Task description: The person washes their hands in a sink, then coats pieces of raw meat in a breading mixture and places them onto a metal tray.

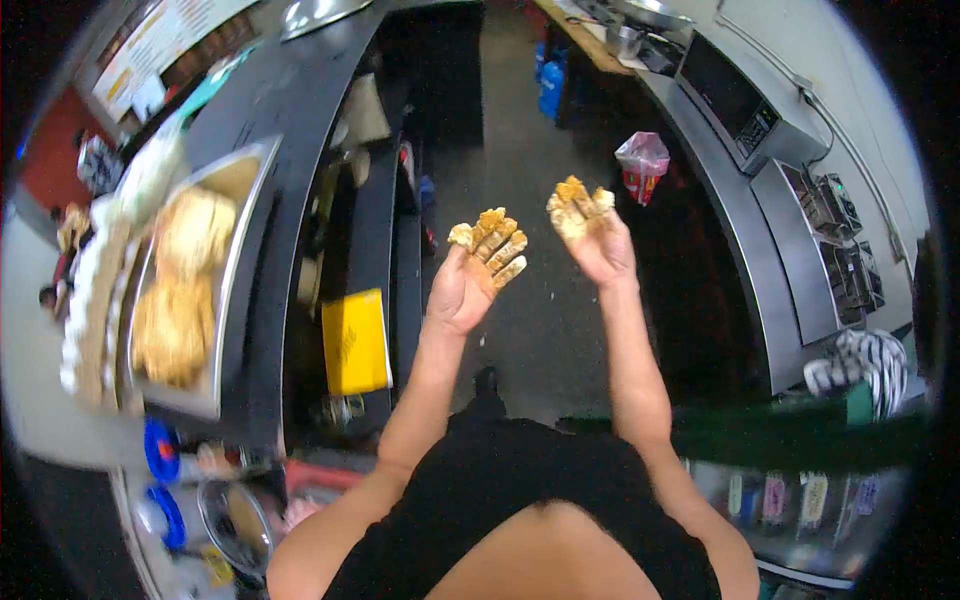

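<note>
Both of my hands are held out over the aisle, palms up, and wet batter or breading clings to the fingers. My left hand (480, 265) has its fingers spread, with thick clumps on the thumb and fingertips. My right hand (592, 230) is coated in the same way, its fingers apart and slightly bent. Neither hand holds an object. Off to the left, a metal tray (232, 345) on the black counter carries two mounds of breaded food (178, 325).
A yellow booklet (356, 342) sits on the shelf below the left counter. Along the right counter stand a microwave (745, 105) and deep fryers (840, 240). A lined bin (642, 165) and a blue gas cylinder (551, 88) stand on the floor. A striped cloth (860, 370) hangs at right.
</note>
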Motion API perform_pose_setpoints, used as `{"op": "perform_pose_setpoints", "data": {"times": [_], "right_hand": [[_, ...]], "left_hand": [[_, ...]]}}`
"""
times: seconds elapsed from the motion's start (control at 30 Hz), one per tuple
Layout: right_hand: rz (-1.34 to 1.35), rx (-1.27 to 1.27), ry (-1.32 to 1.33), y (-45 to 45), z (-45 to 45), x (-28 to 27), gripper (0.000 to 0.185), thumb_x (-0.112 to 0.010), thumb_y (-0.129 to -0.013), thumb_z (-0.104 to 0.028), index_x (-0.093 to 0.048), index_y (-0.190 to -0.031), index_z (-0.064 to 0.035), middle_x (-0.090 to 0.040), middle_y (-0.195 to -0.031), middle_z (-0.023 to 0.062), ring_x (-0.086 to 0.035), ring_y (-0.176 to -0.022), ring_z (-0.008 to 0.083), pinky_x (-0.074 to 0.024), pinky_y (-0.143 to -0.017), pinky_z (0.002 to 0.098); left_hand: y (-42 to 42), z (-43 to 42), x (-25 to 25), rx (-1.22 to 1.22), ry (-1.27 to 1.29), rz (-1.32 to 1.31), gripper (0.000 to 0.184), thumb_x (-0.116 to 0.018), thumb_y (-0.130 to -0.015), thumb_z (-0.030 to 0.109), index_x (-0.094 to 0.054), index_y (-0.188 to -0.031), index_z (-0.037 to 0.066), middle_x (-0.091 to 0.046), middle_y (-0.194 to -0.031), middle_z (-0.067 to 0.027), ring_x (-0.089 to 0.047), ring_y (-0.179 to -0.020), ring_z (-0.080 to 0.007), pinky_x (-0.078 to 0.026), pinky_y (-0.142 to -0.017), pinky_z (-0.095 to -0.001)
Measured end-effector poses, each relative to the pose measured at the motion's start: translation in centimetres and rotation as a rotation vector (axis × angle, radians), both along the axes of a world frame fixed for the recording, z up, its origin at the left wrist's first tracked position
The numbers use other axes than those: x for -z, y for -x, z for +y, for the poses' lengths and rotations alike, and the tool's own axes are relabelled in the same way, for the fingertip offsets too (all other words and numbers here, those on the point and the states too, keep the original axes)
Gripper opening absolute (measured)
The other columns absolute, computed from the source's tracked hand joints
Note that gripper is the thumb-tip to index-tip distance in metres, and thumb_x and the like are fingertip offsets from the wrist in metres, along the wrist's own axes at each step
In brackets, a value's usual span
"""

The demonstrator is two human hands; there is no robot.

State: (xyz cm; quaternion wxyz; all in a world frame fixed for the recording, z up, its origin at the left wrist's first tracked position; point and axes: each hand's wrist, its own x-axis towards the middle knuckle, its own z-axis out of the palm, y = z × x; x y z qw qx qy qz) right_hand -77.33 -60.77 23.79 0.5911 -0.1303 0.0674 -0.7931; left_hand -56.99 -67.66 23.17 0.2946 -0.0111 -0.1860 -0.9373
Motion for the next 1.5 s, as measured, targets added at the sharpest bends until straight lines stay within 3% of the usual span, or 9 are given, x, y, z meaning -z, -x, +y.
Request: {"op": "perform_pose_setpoints", "data": {"times": [0.27, 0.4, 0.57, 0.87, 1.07, 1.17, 1.2, 1.37, 1.5], "right_hand": [[0.094, 0.345, -0.087, 16.8, 0.2, -2.1, 0.035, -0.051, -0.088, -0.025, -0.050, -0.117, -0.0052, -0.053, -0.117, 0.0137, -0.052, -0.104, 0.0304, -0.0433, -0.088, 0.0416], [0.028, 0.545, -0.290, 24.6, -1.1, 7.3, 0.035, -0.054, -0.086, -0.018, -0.050, -0.119, -0.0064, -0.055, -0.115, 0.0106, -0.053, -0.104, 0.0252, -0.0422, -0.092, 0.0388], [-0.185, 0.588, -0.481, 33.5, -4.0, 15.1, 0.029, -0.057, -0.084, -0.016, -0.055, -0.111, -0.0063, -0.059, -0.107, 0.0091, -0.056, -0.097, 0.0226, -0.0459, -0.085, 0.0352], [0.269, -0.007, -0.368, 49.8, -34.4, 6.0, 0.044, -0.058, -0.081, -0.012, -0.044, -0.122, -0.0026, -0.056, -0.110, 0.0127, -0.058, -0.094, 0.0276, -0.0488, -0.080, 0.0385], [0.424, -0.114, -0.261, 57.0, -53.7, 4.8, 0.043, -0.059, -0.083, -0.021, -0.047, -0.120, -0.0020, -0.056, -0.111, 0.0107, -0.056, -0.098, 0.0252, -0.0466, -0.083, 0.0380], [0.386, -0.132, -0.333, 62.2, -61.9, 3.9, 0.039, -0.053, -0.086, -0.021, -0.047, -0.120, -0.0023, -0.054, -0.113, 0.0108, -0.053, -0.102, 0.0245, -0.0451, -0.084, 0.0391], [0.314, -0.117, -0.331, 64.5, -64.4, 4.9, 0.043, -0.050, -0.087, -0.019, -0.042, -0.125, -0.0017, -0.052, -0.117, 0.0149, -0.053, -0.105, 0.0301, -0.0452, -0.086, 0.0437], [0.189, -0.085, -0.285, 77.0, -74.5, 8.0, 0.040, -0.058, -0.084, -0.023, -0.047, -0.119, -0.0061, -0.054, -0.109, 0.0098, -0.053, -0.096, 0.0236, -0.0446, -0.083, 0.0369], [0.184, 0.038, -0.513, 85.6, -80.2, 11.3, 0.032, -0.057, -0.085, -0.021, -0.050, -0.114, -0.0080, -0.056, -0.101, 0.0100, -0.054, -0.091, 0.0230, -0.0509, -0.076, 0.0393]], "left_hand": [[15.9, -12.5, -5.0, 0.215, 0.019, -0.052, 0.043, -0.031, -0.095, 0.037, -0.044, -0.127, 0.011, -0.049, -0.125, -0.0150, -0.050, -0.112, -0.0312, -0.045, -0.090, -0.0454], [26.7, -23.7, 2.6, 0.240, 0.109, -0.259, 0.032, -0.051, -0.089, 0.023, -0.051, -0.119, 0.012, -0.059, -0.108, -0.0062, -0.058, -0.098, -0.0220, -0.049, -0.082, -0.0389], [34.4, -33.0, 10.7, 0.068, 0.028, -0.705, 0.027, -0.050, -0.086, 0.009, -0.054, -0.113, 0.009, -0.059, -0.101, -0.0056, -0.060, -0.089, -0.0207, -0.051, -0.075, -0.0375], [53.3, -46.6, 0.1, -0.214, 0.395, -0.703, 0.031, -0.056, -0.081, 0.005, -0.054, -0.112, 0.007, -0.061, -0.098, -0.0041, -0.060, -0.086, -0.0139, -0.051, -0.072, -0.0292], [63.6, -58.4, 2.5, -0.351, 0.431, -0.791, 0.036, -0.057, -0.078, 0.001, -0.053, -0.114, 0.007, -0.061, -0.100, -0.0049, -0.061, -0.088, -0.0133, -0.051, -0.071, -0.0272], [69.5, -66.7, 4.6, -0.379, 0.506, -0.803, 0.041, -0.062, -0.079, 0.014, -0.051, -0.118, 0.012, -0.058, -0.100, -0.0029, -0.058, -0.086, -0.0138, -0.051, -0.069, -0.0300], [71.5, -69.4, 4.5, -0.342, 0.449, -0.885, 0.043, -0.065, -0.077, 0.020, -0.051, -0.117, 0.013, -0.058, -0.100, -0.0029, -0.058, -0.085, -0.0151, -0.050, -0.068, -0.0308], [83.4, -86.6, 9.3, -0.335, 0.315, -1.061, 0.042, -0.066, -0.071, 0.015, -0.051, -0.111, 0.016, -0.057, -0.083, -0.0005, -0.053, -0.065, -0.0098, -0.043, -0.048, -0.0252], [90.1, -97.9, 7.6, -0.295, 0.304, -1.094, 0.041, -0.064, -0.074, 0.019, -0.049, -0.112, 0.015, -0.055, -0.082, 0.0007, -0.053, -0.067, -0.0093, -0.043, -0.051, -0.0262]]}}
